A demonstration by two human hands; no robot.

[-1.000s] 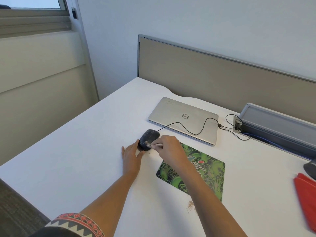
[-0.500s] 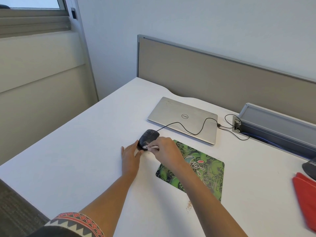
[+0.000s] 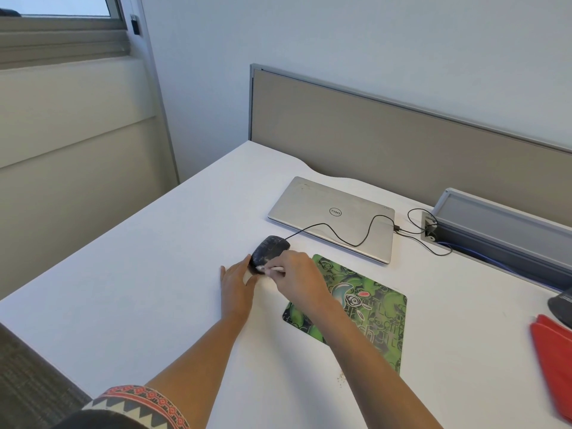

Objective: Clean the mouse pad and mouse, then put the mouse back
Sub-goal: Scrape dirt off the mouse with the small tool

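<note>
Mouse (image 3: 268, 249) in the middle of cleaning

On the white desk (image 3: 154, 274), the left hand (image 3: 236, 286) lies flat with straight fingers, and its thumb rests against the near side of the mouse to steady it. The mouse sits on the bare desk, just beside the far left corner of the mouse pad (image 3: 365, 308) and not on it. It is small, black and rounded, with pale smears on its back. It is probably light and a little slippery, so I would hold it by the two sides and never pull the cable (image 3: 356, 239), which runs to the closed laptop (image 3: 328, 212). The right hand (image 3: 297, 275) pinches a thin white stick (image 3: 272, 269) (maybe a cotton swab, I cannot tell) with the tip on the rear of the mouse. The pad is flat, green with dark patterns, and looks soft and flexible. Some crumbs (image 3: 341, 377) lie near its front edge. At the far right there is a red cloth (image 3: 554, 360).
</note>
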